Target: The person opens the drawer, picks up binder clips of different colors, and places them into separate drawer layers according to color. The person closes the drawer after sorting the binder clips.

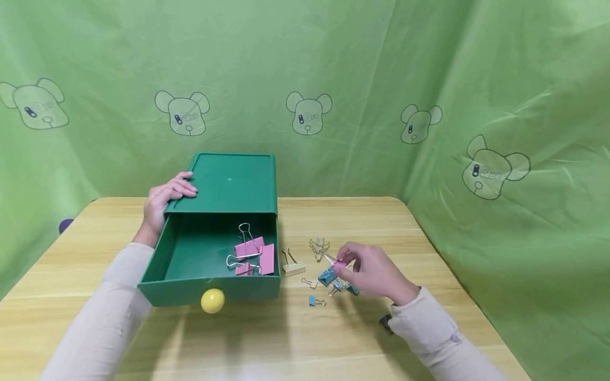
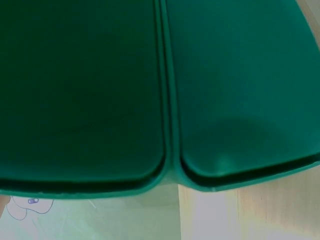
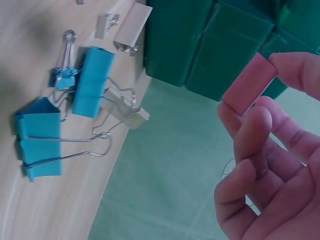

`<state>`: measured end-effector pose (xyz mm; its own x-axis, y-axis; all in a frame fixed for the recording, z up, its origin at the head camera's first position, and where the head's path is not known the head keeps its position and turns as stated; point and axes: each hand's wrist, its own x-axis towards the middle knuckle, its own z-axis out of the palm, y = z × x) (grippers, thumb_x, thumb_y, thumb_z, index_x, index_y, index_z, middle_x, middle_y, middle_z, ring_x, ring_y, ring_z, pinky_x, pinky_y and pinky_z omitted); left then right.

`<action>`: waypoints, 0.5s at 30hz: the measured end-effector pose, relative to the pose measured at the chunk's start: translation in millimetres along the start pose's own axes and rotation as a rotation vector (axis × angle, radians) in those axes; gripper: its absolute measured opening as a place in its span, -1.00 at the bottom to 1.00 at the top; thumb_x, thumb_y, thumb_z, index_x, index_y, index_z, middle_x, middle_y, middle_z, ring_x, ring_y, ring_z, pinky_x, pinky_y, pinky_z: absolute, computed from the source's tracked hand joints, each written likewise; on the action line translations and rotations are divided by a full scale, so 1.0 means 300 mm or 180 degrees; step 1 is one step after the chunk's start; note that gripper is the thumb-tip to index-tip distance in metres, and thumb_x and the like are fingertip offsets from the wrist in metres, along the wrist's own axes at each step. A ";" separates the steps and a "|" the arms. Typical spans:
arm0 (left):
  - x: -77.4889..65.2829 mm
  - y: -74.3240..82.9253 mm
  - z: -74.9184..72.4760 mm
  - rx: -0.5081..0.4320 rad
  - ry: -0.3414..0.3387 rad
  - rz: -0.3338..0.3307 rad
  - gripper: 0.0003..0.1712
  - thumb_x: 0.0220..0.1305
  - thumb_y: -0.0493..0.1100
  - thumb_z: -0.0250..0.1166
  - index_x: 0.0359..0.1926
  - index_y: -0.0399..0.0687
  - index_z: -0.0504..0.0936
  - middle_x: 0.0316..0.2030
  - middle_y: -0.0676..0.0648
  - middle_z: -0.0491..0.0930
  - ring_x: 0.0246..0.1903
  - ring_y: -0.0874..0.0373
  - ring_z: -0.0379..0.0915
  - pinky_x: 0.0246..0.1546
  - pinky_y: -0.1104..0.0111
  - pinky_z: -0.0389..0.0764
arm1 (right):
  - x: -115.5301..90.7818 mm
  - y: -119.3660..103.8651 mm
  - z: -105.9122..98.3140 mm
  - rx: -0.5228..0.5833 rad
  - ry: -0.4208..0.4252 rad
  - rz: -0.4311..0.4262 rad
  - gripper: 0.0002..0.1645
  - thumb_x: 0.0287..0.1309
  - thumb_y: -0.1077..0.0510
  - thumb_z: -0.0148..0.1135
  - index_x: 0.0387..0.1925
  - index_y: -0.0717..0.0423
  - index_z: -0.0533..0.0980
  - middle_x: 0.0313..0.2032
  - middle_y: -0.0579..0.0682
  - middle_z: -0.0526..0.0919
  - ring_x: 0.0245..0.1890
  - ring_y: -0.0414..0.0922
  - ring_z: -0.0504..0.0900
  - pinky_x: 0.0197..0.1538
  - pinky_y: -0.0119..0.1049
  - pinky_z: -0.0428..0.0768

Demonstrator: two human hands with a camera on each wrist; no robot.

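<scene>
A green drawer box (image 1: pixel 233 185) stands with its drawer (image 1: pixel 176 292) pulled out toward me. My left hand (image 1: pixel 164 198) rests against the box's left side, fingers over the top edge; the left wrist view shows only green box panels (image 2: pixel 245 90) near it, not the hand's grip. Inside the drawer, at its right, lie pink binder clips (image 1: pixel 267 259). To the right of the box, my right hand (image 1: pixel 374 270) pinches a small pink binder clip (image 3: pixel 250 85) between thumb and fingers. Beneath and beside that hand lie blue binder clips (image 3: pixel 92 82) and cream binder clips (image 1: pixel 294 269).
A round yellow knob (image 1: pixel 212 300) sticks out from the drawer front. The wooden table (image 1: pixel 333 349) ends at a green curtain (image 1: pixel 352 63) behind and on the right. Beyond the table's left edge a purple round thing (image 1: pixel 65 225) shows.
</scene>
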<state>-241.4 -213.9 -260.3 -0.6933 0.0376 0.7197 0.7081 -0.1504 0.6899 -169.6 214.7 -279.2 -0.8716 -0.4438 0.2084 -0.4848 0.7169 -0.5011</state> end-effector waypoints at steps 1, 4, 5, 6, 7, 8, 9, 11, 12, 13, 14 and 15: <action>0.001 0.001 0.000 0.0005 0.0000 -0.0008 -0.36 0.18 -0.56 -0.29 -0.47 -0.15 0.75 -0.37 0.05 0.70 0.13 0.07 0.40 0.29 0.35 0.20 | 0.003 -0.004 -0.003 -0.0017 0.0022 -0.0016 -0.86 0.12 0.12 0.37 -0.32 0.03 0.56 -0.40 -0.16 0.65 -0.66 -0.29 0.47 -0.54 -0.37 0.51; 0.003 0.003 0.001 0.0007 0.0012 -0.0025 -0.36 0.18 -0.56 -0.29 -0.47 -0.14 0.75 -0.37 0.05 0.70 0.13 0.07 0.40 0.29 0.35 0.20 | 0.009 -0.013 -0.011 -0.0049 0.0073 -0.0091 -0.85 0.12 0.11 0.37 -0.32 0.04 0.56 -0.40 -0.16 0.65 -0.64 -0.31 0.46 -0.53 -0.38 0.50; 0.004 0.003 0.001 0.0009 0.0015 -0.0031 -0.36 0.18 -0.55 -0.28 -0.47 -0.14 0.75 -0.37 0.05 0.70 0.13 0.07 0.40 0.29 0.35 0.20 | 0.011 -0.015 -0.013 -0.0050 0.0084 -0.0114 -0.86 0.12 0.11 0.37 -0.32 0.05 0.56 -0.40 -0.16 0.65 -0.64 -0.31 0.45 -0.53 -0.38 0.49; 0.005 0.003 0.001 0.0012 0.0016 -0.0033 -0.37 0.18 -0.55 -0.28 -0.47 -0.14 0.75 -0.37 0.05 0.70 0.13 0.07 0.40 0.29 0.35 0.20 | 0.012 -0.018 -0.015 -0.0042 0.0090 -0.0131 -0.86 0.12 0.12 0.37 -0.32 0.05 0.56 -0.40 -0.17 0.65 -0.64 -0.31 0.45 -0.54 -0.38 0.49; 0.005 0.003 0.001 0.0011 0.0018 -0.0036 -0.37 0.18 -0.55 -0.28 -0.47 -0.14 0.75 -0.37 0.05 0.70 0.13 0.07 0.40 0.29 0.35 0.20 | 0.014 -0.021 -0.017 -0.0039 0.0103 -0.0144 -0.86 0.12 0.12 0.37 -0.33 0.05 0.57 -0.41 -0.17 0.64 -0.65 -0.31 0.45 -0.54 -0.37 0.49; 0.005 0.003 0.001 0.0014 0.0018 -0.0034 -0.37 0.18 -0.55 -0.28 -0.47 -0.14 0.75 -0.37 0.05 0.70 0.13 0.07 0.40 0.29 0.35 0.20 | 0.015 -0.023 -0.019 -0.0035 0.0112 -0.0153 -0.87 0.11 0.13 0.38 -0.33 0.05 0.57 -0.41 -0.17 0.64 -0.65 -0.31 0.45 -0.55 -0.37 0.49; 0.005 0.003 0.001 0.0014 0.0019 -0.0032 -0.37 0.18 -0.55 -0.28 -0.47 -0.14 0.75 -0.36 0.05 0.70 0.13 0.07 0.40 0.29 0.35 0.20 | 0.016 -0.027 -0.020 -0.0030 0.0119 -0.0153 -0.87 0.11 0.12 0.38 -0.33 0.05 0.57 -0.41 -0.17 0.64 -0.65 -0.31 0.45 -0.55 -0.37 0.49; 0.004 0.002 0.002 0.0014 0.0022 -0.0021 -0.36 0.18 -0.56 -0.28 -0.47 -0.15 0.75 -0.37 0.05 0.70 0.13 0.07 0.40 0.29 0.35 0.20 | 0.018 -0.034 -0.025 -0.0033 0.0132 -0.0149 -0.87 0.11 0.12 0.38 -0.34 0.03 0.57 -0.41 -0.18 0.63 -0.64 -0.30 0.45 -0.54 -0.38 0.49; 0.004 0.002 0.002 0.0012 0.0026 -0.0019 -0.36 0.17 -0.57 -0.29 -0.47 -0.14 0.75 -0.37 0.05 0.70 0.12 0.08 0.41 0.29 0.35 0.20 | 0.018 -0.036 -0.027 -0.0032 0.0136 -0.0158 -0.86 0.11 0.11 0.37 -0.33 0.04 0.57 -0.41 -0.18 0.63 -0.63 -0.30 0.45 -0.53 -0.38 0.49; 0.004 0.002 0.002 0.0009 0.0029 -0.0019 -0.35 0.17 -0.57 -0.29 -0.48 -0.14 0.75 -0.37 0.05 0.70 0.12 0.08 0.41 0.29 0.35 0.20 | 0.018 -0.039 -0.029 -0.0035 0.0143 -0.0163 -0.86 0.11 0.10 0.37 -0.33 0.04 0.57 -0.41 -0.18 0.63 -0.62 -0.30 0.45 -0.53 -0.38 0.49; 0.004 0.002 0.003 0.0007 0.0031 -0.0022 -0.35 0.17 -0.57 -0.29 -0.48 -0.13 0.75 -0.37 0.05 0.70 0.12 0.08 0.41 0.29 0.36 0.21 | 0.019 -0.043 -0.031 -0.0031 0.0148 -0.0182 -0.86 0.11 0.10 0.37 -0.33 0.05 0.57 -0.40 -0.17 0.63 -0.62 -0.29 0.46 -0.52 -0.38 0.50; 0.005 0.002 0.004 0.0012 0.0033 -0.0025 -0.35 0.17 -0.57 -0.29 -0.48 -0.13 0.75 -0.37 0.06 0.70 0.12 0.08 0.41 0.28 0.36 0.21 | 0.020 -0.046 -0.033 -0.0028 0.0157 -0.0215 -0.86 0.12 0.10 0.36 -0.32 0.06 0.57 -0.40 -0.16 0.63 -0.61 -0.29 0.46 -0.52 -0.38 0.50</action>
<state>-241.9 -212.8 -258.8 -0.7002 0.0284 0.7133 0.7030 -0.1465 0.6959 -169.0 207.5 -262.6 -0.8393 -0.4645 0.2826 -0.5430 0.6910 -0.4770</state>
